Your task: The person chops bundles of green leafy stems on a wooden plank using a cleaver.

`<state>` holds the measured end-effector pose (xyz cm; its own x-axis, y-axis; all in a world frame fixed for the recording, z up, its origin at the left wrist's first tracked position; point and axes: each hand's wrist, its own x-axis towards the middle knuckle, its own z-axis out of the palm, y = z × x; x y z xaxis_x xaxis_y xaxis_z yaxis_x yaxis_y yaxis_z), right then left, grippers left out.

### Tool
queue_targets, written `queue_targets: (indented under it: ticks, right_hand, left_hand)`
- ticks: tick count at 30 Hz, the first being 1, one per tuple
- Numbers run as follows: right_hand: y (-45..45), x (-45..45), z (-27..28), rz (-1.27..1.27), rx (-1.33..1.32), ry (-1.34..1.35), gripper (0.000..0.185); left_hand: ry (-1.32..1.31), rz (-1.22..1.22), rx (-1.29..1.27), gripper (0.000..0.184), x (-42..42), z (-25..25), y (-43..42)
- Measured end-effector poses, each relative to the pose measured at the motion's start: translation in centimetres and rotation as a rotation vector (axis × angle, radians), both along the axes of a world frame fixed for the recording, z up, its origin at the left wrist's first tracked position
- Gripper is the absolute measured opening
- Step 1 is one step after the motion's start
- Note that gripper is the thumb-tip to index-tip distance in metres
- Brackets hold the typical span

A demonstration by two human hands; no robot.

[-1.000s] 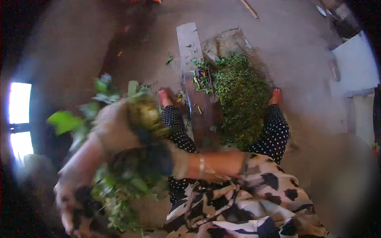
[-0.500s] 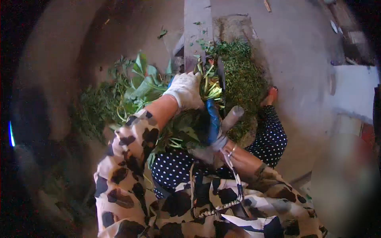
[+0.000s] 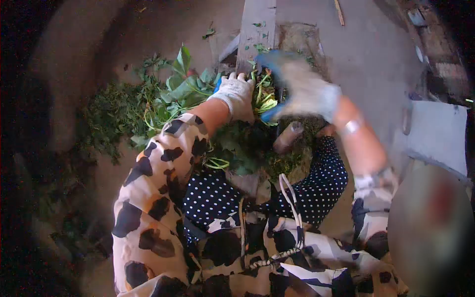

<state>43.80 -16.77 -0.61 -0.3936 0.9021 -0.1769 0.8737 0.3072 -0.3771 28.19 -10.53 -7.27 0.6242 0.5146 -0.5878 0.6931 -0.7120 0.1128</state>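
My left hand (image 3: 235,99), in a white glove with blue on it, is closed around a bundle of leafy greens (image 3: 183,91) and presses it on a narrow wooden board (image 3: 256,34). Pale cut stems (image 3: 267,105) poke out past its fingers. To the right, my right hand (image 3: 304,91), in a white and blue glove, is blurred by motion. Its thumb and fingers look spread, with nothing visible between them. Below it a thick round wooden handle (image 3: 288,137) stands free of the hand. Beside the stems runs a dark narrow edge, partly hidden.
Loose greens (image 3: 118,109) are heaped on the floor at left. Chopped greens (image 3: 284,166) lie right of the board, largely hidden by my right hand. My dotted trouser legs (image 3: 213,203) flank the work. A pale panel (image 3: 438,131) stands at right, near a blurred oval patch.
My right hand has left the wooden handle area and swung up and forward over the chopped greens, fingers spreading. My left hand stays on the bundle.
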Motion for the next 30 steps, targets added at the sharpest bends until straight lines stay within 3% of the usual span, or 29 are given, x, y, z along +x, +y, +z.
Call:
queue_targets:
  ticks: [1,3,5,7,9,11,12,13,14,20,24,27,29,30]
  right_hand:
    - [1.7,-1.8,-2.3,0.123,-0.173,-0.340,0.084]
    - [2.3,-4.0,-5.0,0.150,-0.270,-0.470,0.083]
    - [2.2,-3.9,-5.7,0.117,-0.303,-0.458,0.078]
    - [1.9,-3.6,-5.7,0.071,-0.328,-0.445,0.073]
    - [0.8,-3.7,-5.9,0.082,-0.149,-0.421,0.063]
    - [0.1,-4.2,-5.4,0.085,-0.149,-0.426,0.058]
    - [-0.5,-4.0,-5.8,0.089,-0.012,-0.407,0.053]
    - [-0.7,-4.0,-5.9,0.097,0.124,-0.389,0.048]
    - [-0.3,-3.8,-6.2,0.095,-0.002,-0.396,0.054]
    - [1.2,-3.4,-5.5,0.106,-0.135,-0.387,0.055]
    - [1.8,-3.4,-5.3,0.107,-0.169,-0.396,0.054]
    - [1.7,-2.9,-5.4,0.080,-0.265,-0.408,0.061]
    - [1.5,-1.8,-4.1,0.157,-0.137,-0.278,0.072]
    - [0.1,-0.9,-3.1,0.020,0.138,-0.069,0.077]
  left_hand:
    - [0.002,0.003,0.005,0.090,0.0,-0.1,-0.1]
    - [-0.006,0.083,0.106,0.093,-0.2,0.1,-0.7]
    - [-0.009,0.146,0.093,0.101,-1.3,0.8,-1.8]
    - [-0.210,0.223,0.138,0.112,-2.6,1.1,-3.1]
    - [-0.171,0.215,0.071,0.125,-3.7,1.5,-5.4]
    - [-0.105,0.136,0.201,0.126,-4.3,0.0,-7.6]
    - [-0.265,0.123,0.363,0.126,-4.8,-3.5,-8.0]
    - [-0.268,0.125,0.363,0.126,-4.8,-3.3,-7.4]
    - [-0.209,0.101,0.293,0.125,-4.4,-3.2,-6.6]
    - [-0.063,-0.109,0.083,0.105,-3.2,-0.4,-1.9]
    - [-0.103,-0.179,0.235,0.103,-3.1,-1.4,-0.8]
    - [-0.110,-0.142,0.148,0.101,-2.9,-1.1,-0.6]
    - [-0.093,-0.131,0.169,0.098,-2.6,-1.0,-0.9]
    - [-0.091,-0.103,0.179,0.095,-2.5,-1.5,-1.0]
